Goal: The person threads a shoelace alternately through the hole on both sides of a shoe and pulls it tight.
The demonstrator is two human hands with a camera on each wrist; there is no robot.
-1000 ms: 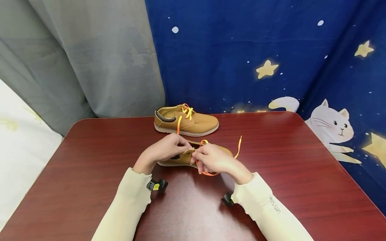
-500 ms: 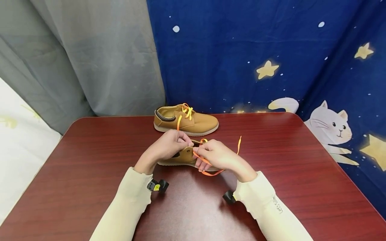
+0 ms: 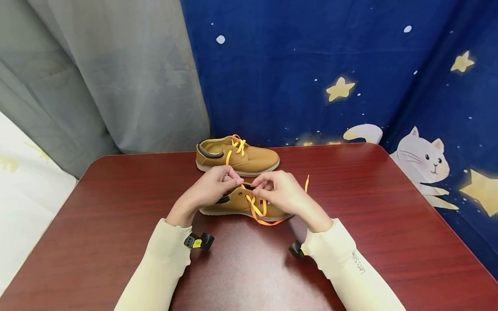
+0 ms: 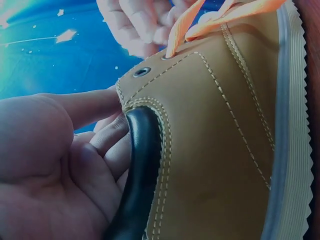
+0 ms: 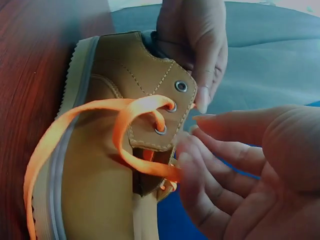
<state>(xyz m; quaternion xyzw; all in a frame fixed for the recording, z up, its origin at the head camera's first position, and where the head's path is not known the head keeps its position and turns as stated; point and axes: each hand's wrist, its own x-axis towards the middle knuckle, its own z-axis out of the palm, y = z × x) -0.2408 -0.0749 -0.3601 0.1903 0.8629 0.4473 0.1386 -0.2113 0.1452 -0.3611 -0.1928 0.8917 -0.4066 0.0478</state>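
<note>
A tan lace-up shoe (image 3: 235,203) stands on the table, its toe to the right. Its orange-yellow shoelace (image 5: 145,103) passes through two eyelets of the near flap and hangs in a loop over the side. The flap's top eyelet (image 5: 181,86) has no lace in it. At the shoe's opening, my left hand (image 3: 213,188) pinches a bit of lace behind the flap edge, thumb and forefinger together. My right hand (image 3: 285,194) hovers beside it, thumb and fingers bent but apart, fingertips right at the flap edge. Its fingers partly cover the lace in the right wrist view.
Behind it stands a matching tan shoe (image 3: 258,160) with its yellow-orange lace tied. The dark red table (image 3: 116,207) reaches back to a grey curtain (image 3: 148,86) and a blue starry curtain (image 3: 272,77). A loose lace end (image 3: 307,183) sticks up near the toe.
My right hand has let go of the lace at the flap and risen slightly, its fingers parting. The loop now hangs from the eyelets. My left hand has pulled up and back a little.
</note>
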